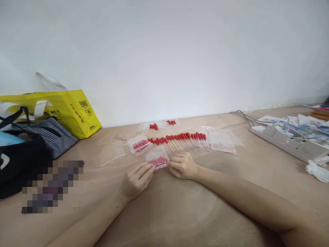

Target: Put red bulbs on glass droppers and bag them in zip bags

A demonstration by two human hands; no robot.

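A small clear zip bag (155, 157) with several red-tipped pieces inside lies between my hands. My left hand (137, 180) pinches its near left corner, while my right hand (183, 165) pinches the near right corner. Just beyond, a row of thin pale sticks with red tips (180, 138) fans across the table, tips pointing away from me. Left of that row, a small stack of filled zip bags (140, 144) shows red pieces through the plastic. Flat clear zip bags (223, 141) overlap at the row's right end. Another flat clear bag (113, 153) lies to the left.
Near the wall, loose red pieces (153, 127) rest on clear plastic. A yellow shopping bag (82, 113), a striped pouch (55, 132) and a black bag (31, 157) stand left, beside a pixelated object (52, 187). A white power strip (280, 140) with cables and printed packets (305, 127) occupies the right.
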